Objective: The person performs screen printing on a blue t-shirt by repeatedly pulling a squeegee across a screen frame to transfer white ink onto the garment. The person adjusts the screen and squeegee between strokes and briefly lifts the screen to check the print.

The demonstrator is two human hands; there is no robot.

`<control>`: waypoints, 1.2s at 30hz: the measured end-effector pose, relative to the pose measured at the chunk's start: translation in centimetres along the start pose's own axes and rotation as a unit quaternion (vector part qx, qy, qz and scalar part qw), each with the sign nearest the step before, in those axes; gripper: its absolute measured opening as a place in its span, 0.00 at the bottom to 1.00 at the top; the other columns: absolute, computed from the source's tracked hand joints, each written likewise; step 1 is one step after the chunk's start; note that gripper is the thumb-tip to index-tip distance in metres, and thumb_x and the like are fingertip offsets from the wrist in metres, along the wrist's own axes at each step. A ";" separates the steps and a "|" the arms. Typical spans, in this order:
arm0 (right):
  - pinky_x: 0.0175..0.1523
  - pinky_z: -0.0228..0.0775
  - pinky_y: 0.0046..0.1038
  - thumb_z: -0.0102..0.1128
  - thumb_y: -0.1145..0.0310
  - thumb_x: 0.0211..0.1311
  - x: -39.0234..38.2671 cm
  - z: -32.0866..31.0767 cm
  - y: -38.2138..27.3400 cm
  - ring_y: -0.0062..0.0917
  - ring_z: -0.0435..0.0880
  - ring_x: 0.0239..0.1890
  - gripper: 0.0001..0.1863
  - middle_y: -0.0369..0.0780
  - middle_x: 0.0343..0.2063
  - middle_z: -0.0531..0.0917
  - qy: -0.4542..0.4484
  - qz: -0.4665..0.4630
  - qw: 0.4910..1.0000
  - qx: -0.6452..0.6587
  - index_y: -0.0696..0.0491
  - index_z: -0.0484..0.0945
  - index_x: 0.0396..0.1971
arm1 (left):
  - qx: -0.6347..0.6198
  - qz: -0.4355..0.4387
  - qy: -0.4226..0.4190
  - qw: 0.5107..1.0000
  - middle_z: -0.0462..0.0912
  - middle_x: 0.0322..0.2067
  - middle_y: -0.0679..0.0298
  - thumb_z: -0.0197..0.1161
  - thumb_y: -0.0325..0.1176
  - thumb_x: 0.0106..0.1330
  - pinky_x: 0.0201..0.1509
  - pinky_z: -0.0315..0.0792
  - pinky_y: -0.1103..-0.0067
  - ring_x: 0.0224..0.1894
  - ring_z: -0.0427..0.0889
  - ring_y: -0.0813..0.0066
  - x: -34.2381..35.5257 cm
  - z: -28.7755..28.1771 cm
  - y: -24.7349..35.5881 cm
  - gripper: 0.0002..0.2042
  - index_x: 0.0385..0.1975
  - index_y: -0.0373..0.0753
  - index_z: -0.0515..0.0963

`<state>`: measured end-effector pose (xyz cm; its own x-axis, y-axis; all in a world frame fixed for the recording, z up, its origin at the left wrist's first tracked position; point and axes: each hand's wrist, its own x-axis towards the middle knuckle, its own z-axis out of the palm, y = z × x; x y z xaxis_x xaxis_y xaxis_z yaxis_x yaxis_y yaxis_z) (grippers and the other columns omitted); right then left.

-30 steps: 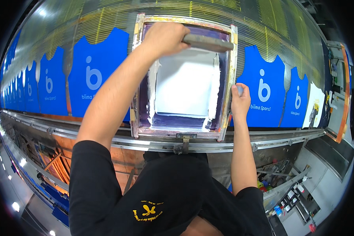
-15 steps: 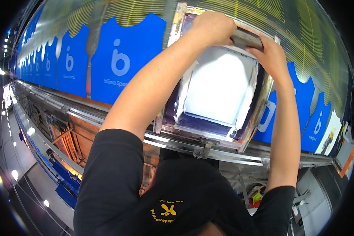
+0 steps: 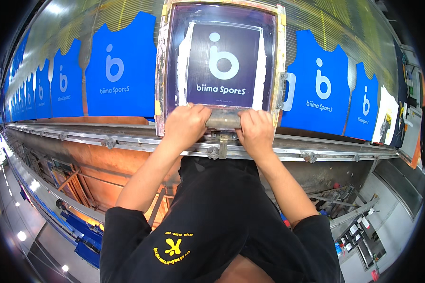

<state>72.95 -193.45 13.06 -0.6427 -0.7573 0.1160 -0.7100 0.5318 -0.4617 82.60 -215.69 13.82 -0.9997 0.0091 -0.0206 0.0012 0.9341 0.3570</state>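
Holding squeegee point(image 3: 223, 119) between side rails point(image 3: 281, 47)

Your bare left hand point(image 3: 188, 126) and bare right hand point(image 3: 256, 134) grip opposite ends of a grey, bar-shaped squeegee point(image 3: 224, 119) at the near end of the pale, stained, rectangular screen frame point(image 3: 281, 47). Inside that frame, dark purple mesh point(image 3: 248, 37) shows a pale rounded emblem point(image 3: 213, 56) above a line of lettering, with thick white ink point(image 3: 184, 56) (quite ragged at its edges) down both sides. Blue sleeveless fabric tops point(image 3: 137, 56) lie left and right of the frame; a silvery metal rail point(image 3: 288, 152) runs along its near side.
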 end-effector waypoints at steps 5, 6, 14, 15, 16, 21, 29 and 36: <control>0.52 0.68 0.38 0.75 0.76 0.39 -3.8 -1.3 -1.7 0.38 0.78 0.47 0.25 0.40 0.44 0.82 -0.047 -0.011 0.998 0.043 0.53 0.81 0.44 | -0.027 -0.025 0.010 0.999 0.88 0.49 0.64 0.73 0.26 0.46 0.44 0.78 0.66 0.49 0.86 0.62 -5.1 -0.3 3.8 0.28 0.53 0.42 0.84; 0.51 0.68 0.39 0.76 0.74 0.39 -4.2 -2.0 -2.0 0.38 0.79 0.44 0.24 0.40 0.41 0.82 -0.084 -0.018 0.996 0.032 0.53 0.81 0.42 | -0.031 -0.022 0.004 0.999 0.88 0.49 0.64 0.73 0.26 0.46 0.44 0.78 0.66 0.49 0.86 0.62 -5.6 -0.9 4.2 0.28 0.54 0.42 0.84; 0.45 0.70 0.41 0.82 0.61 0.48 7.4 -4.1 3.4 0.40 0.82 0.37 0.20 0.41 0.32 0.82 0.006 -0.040 0.999 0.003 0.52 0.82 0.37 | -0.002 0.032 -0.041 0.999 0.85 0.26 0.60 0.80 0.52 0.55 0.36 0.80 0.61 0.31 0.88 0.57 8.5 -5.1 -3.2 0.18 0.26 0.44 0.83; 0.43 0.71 0.42 0.82 0.58 0.52 10.6 -4.0 4.8 0.42 0.82 0.36 0.20 0.43 0.31 0.82 0.022 -0.038 0.999 -0.016 0.53 0.83 0.36 | -0.002 0.001 -0.078 0.997 0.86 0.26 0.58 0.79 0.53 0.55 0.38 0.82 0.60 0.33 0.89 0.55 11.8 -5.5 -4.7 0.18 0.28 0.43 0.85; 0.42 0.72 0.44 0.82 0.55 0.52 14.0 -4.1 6.3 0.44 0.83 0.35 0.21 0.44 0.30 0.82 0.010 -0.020 0.999 -0.023 0.54 0.83 0.35 | 0.025 0.008 -0.070 0.997 0.87 0.26 0.55 0.78 0.54 0.56 0.39 0.83 0.60 0.33 0.90 0.53 15.1 -5.9 -6.2 0.18 0.30 0.44 0.88; 0.44 0.77 0.47 0.80 0.48 0.54 26.5 -3.8 11.4 0.48 0.86 0.39 0.25 0.48 0.32 0.86 0.016 0.026 0.999 -0.014 0.56 0.83 0.33 | 0.063 -0.017 -0.049 0.997 0.90 0.31 0.54 0.77 0.61 0.52 0.44 0.82 0.58 0.38 0.90 0.51 26.6 -7.4 -11.8 0.25 0.38 0.45 0.90; 0.43 0.72 0.44 0.80 0.57 0.55 20.8 -1.0 10.6 0.43 0.82 0.38 0.18 0.43 0.32 0.83 0.020 0.002 0.999 -0.033 0.54 0.82 0.33 | 0.071 -0.009 0.004 0.997 0.90 0.30 0.58 0.77 0.54 0.56 0.40 0.83 0.59 0.37 0.90 0.53 21.2 -3.4 -10.3 0.18 0.36 0.46 0.89; 0.46 0.69 0.40 0.84 0.61 0.47 5.3 -1.0 2.5 0.39 0.82 0.37 0.20 0.40 0.32 0.84 -0.026 0.018 0.999 0.039 0.53 0.81 0.33 | -0.039 0.008 -0.036 0.999 0.84 0.24 0.63 0.83 0.42 0.48 0.35 0.80 0.65 0.30 0.87 0.60 5.4 -2.3 -2.8 0.14 0.25 0.45 0.83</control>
<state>67.49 -195.72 13.45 -0.6502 -0.7580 0.0522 -0.6605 0.5300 -0.5318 77.10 -219.13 14.88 -0.9954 0.0526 -0.0803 0.0130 0.9027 0.4301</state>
